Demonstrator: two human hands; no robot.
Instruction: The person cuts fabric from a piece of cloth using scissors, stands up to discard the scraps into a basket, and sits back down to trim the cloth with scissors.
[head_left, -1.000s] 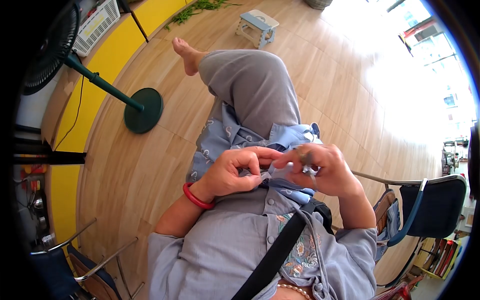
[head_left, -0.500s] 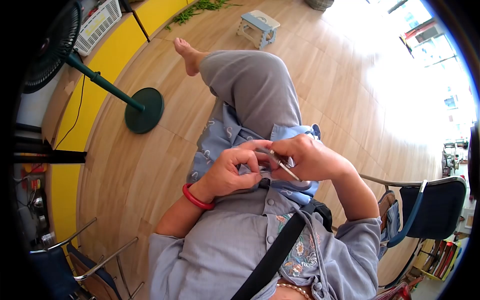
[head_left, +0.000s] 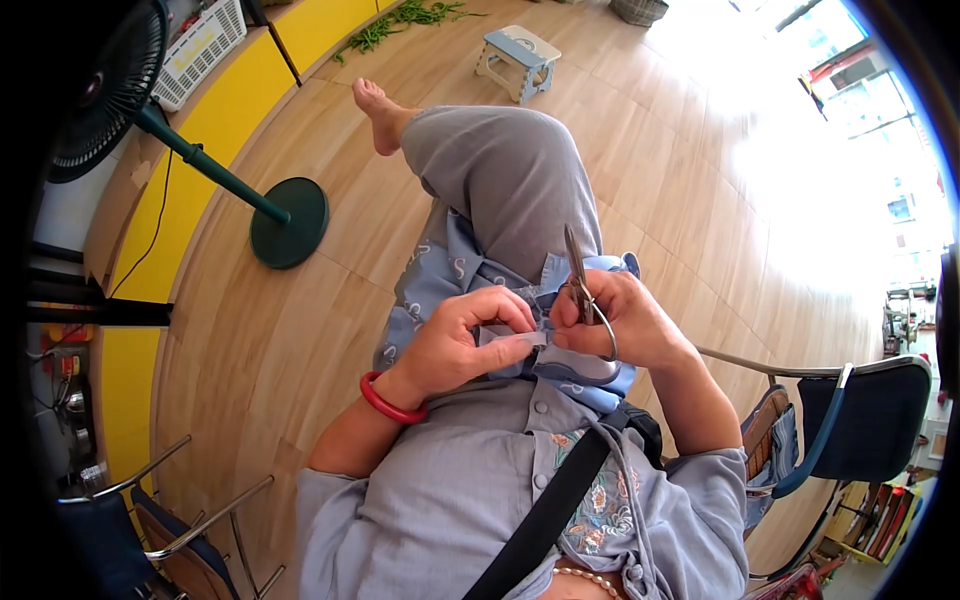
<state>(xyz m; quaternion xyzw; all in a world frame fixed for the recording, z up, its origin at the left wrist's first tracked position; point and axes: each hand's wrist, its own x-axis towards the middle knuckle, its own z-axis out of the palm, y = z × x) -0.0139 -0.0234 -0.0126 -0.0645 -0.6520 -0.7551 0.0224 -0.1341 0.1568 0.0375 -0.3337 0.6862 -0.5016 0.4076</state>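
In my right hand (head_left: 637, 318) is a pair of scissors (head_left: 576, 262), blades pointing up and away from me, a handle loop below the fingers. My left hand (head_left: 462, 338), with a red bangle (head_left: 392, 398) at the wrist, pinches a small whitish strip (head_left: 528, 338) between thumb and fingers. The right fingertips are at the other end of this strip. Beneath both hands, a blue cloth with white figures (head_left: 412, 300) lies across my lap, partly covered by them.
A green standing fan (head_left: 290, 222) is at the left by yellow cabinets (head_left: 215, 115). Ahead stands a small folding stool (head_left: 518, 62), with green vegetables (head_left: 395, 25) on the floor beyond. Dark chairs are at the right (head_left: 865, 420) and lower left (head_left: 110, 540).
The scissors have turned in my right hand, from lying low across the fingers to blades pointing up. My hands have moved slightly, and the whitish strip now shows between them.
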